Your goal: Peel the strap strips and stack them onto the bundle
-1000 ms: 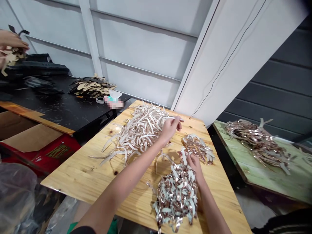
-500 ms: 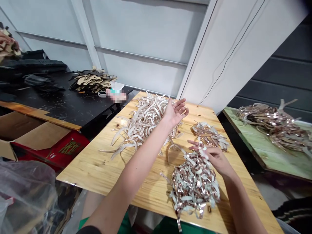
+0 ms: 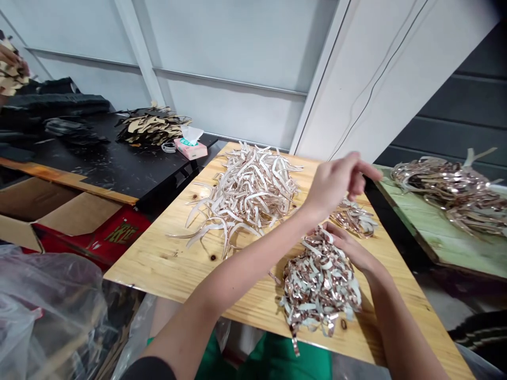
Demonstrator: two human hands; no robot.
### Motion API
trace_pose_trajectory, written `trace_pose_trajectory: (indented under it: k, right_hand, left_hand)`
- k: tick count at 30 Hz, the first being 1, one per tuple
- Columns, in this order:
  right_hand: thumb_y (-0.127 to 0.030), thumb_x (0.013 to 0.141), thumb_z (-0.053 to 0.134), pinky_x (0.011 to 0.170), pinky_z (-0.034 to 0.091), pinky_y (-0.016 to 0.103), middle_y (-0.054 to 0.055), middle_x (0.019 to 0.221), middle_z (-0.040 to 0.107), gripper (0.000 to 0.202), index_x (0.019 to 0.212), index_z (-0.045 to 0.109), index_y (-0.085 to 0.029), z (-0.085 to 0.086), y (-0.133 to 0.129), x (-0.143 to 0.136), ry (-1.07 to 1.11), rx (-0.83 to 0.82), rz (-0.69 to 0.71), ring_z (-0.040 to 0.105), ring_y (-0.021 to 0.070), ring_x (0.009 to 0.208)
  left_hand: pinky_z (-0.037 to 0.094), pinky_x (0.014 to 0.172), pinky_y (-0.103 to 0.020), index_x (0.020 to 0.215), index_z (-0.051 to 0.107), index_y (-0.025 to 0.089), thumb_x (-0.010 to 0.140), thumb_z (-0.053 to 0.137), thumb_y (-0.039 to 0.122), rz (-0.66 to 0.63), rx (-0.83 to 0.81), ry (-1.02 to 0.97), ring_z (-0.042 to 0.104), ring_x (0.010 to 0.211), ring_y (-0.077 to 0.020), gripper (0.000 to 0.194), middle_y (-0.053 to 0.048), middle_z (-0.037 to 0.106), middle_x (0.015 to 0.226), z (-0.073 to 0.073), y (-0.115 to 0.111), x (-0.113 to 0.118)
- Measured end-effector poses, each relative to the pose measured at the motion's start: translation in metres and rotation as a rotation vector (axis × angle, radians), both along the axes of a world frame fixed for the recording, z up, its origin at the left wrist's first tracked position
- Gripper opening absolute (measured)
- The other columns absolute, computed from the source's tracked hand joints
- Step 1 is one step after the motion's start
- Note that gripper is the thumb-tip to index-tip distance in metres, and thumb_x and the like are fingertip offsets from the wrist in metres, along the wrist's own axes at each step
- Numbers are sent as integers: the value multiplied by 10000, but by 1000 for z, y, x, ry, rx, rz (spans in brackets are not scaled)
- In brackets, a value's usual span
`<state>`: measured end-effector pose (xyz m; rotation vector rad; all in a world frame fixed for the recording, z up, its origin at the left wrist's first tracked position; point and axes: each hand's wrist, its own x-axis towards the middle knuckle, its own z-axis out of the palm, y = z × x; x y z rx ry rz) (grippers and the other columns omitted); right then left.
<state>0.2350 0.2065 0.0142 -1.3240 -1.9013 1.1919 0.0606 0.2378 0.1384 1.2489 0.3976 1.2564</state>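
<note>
My left hand (image 3: 336, 182) is raised above the small pile of thin strips (image 3: 356, 219), with its forearm crossing the table. Its index finger stretches right while the others curl; blur and the turned hand hide whether anything is in them. My right hand (image 3: 346, 243) is at the far top edge of a tangled heap of short white and shiny rose-gold strips (image 3: 320, 285), its bent fingers closed on some strips and partly hidden. Beyond the left forearm lies a larger loose heap of long, curved, pale strips (image 3: 253, 184) with metallic edges.
The wooden table (image 3: 158, 269) stands near a black table (image 3: 122, 169) carrying dark and tan scraps (image 3: 154, 126) and a tissue box (image 3: 192, 148). An open carton (image 3: 67, 211) is at left. More shiny strips (image 3: 447, 184) lie on a green table (image 3: 435, 232). Another person's hand (image 3: 10, 55) holds scraps.
My left hand has swung right from the large pale heap to above the small pile, its fingers now more curled. My right hand has lowered against its heap. The view has shifted slightly.
</note>
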Motion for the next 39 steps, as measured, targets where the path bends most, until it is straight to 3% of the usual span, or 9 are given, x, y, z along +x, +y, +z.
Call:
trace_pose_trajectory:
  k: [5, 8, 13, 16, 23, 29, 32, 35, 39]
  right_hand:
    - [-678, 867, 606, 1159, 406, 547, 133, 1257, 746, 579, 1155, 764, -201, -11, 0, 1, -7, 145, -207, 579, 405, 1307]
    - [-620, 862, 623, 1141, 429, 509, 115, 1236, 754, 515, 1149, 769, -219, -22, 3, 7, 72, 166, -244, 582, 376, 1311]
    - [-629, 838, 610, 739, 592, 432, 93, 951, 805, 468, 945, 788, -209, -28, 13, 27, 255, -210, -53, 723, 298, 832]
    - [-750, 865, 454, 489, 489, 349, 134, 809, 786, 659, 762, 767, -180, -18, 20, 50, 284, -284, -51, 665, 248, 595]
    - [-518, 857, 622, 646, 474, 361, 82, 613, 678, 390, 673, 681, -178, -23, 40, 83, -114, 365, -853, 612, 234, 602]
    - [-428, 877, 657, 931, 483, 462, 149, 1077, 690, 301, 1037, 715, -179, -48, 60, 65, -372, 750, -703, 627, 319, 1028]
    - [-399, 962, 566, 883, 505, 424, 121, 1005, 686, 269, 879, 734, -206, -54, 66, 64, -400, 738, -643, 640, 279, 942]
    - [-400, 996, 530, 930, 480, 457, 124, 957, 693, 344, 806, 737, -202, -57, 69, 68, -404, 747, -668, 634, 294, 957]
    - [-452, 938, 625, 976, 448, 494, 145, 997, 686, 309, 829, 756, -195, -58, 69, 68, -438, 736, -673, 606, 335, 1030]
  left_hand:
    - [514, 754, -264, 761, 707, 207, 1000, 535, 361, -91, 411, 427, 617, 710, -135, 333, -26, 683, 769, -32, -6, 23]
    - [539, 905, -343, 699, 721, 220, 970, 573, 249, -73, 378, 641, 682, 812, -200, 311, -58, 737, 815, -64, 5, 30]
    - [536, 1021, -372, 818, 765, 213, 999, 509, 286, -189, 204, 678, 721, 1018, -238, 322, -79, 777, 910, -93, 4, 27]
    - [551, 998, -341, 738, 738, 219, 996, 487, 266, -269, 225, 617, 726, 995, -217, 364, -71, 754, 848, -90, -3, 19]
    - [463, 1139, -399, 974, 811, 253, 899, 690, 349, -600, 92, 675, 649, 1284, -242, 171, -47, 775, 1183, -83, -3, -2]
    - [519, 1047, -432, 1005, 806, 261, 973, 481, 634, -720, -163, 562, 700, 1159, -261, 495, -106, 768, 1192, -99, 22, 5]
    - [577, 879, -420, 943, 767, 182, 979, 479, 584, -555, -313, 350, 733, 894, -241, 496, -140, 764, 994, -116, 38, 30]
    - [522, 655, -280, 833, 655, 179, 992, 492, 393, -45, -319, 311, 591, 594, -139, 312, -22, 615, 688, -141, 52, 56]
    - [434, 640, -245, 814, 572, 205, 978, 493, 232, 201, -222, 361, 495, 566, -123, 184, 35, 515, 647, -164, 61, 71]
